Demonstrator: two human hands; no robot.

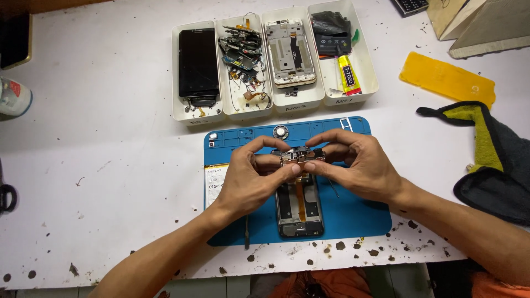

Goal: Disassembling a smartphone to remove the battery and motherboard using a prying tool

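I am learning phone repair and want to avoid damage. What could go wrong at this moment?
1. Both hands, left and right, hold the small circuit board above the opened phone; the orange flex cable below might get strained or tear.
2. If the board slips, it may hit the phone frame.
3. The small round part on the blue mat sits loose and could be knocked away.

bare table (pixel 110 165) lies open leftward; trays (pixel 274 99) block behind the mat (pixel 353 209), cloth (pixel 497 160) rightward.
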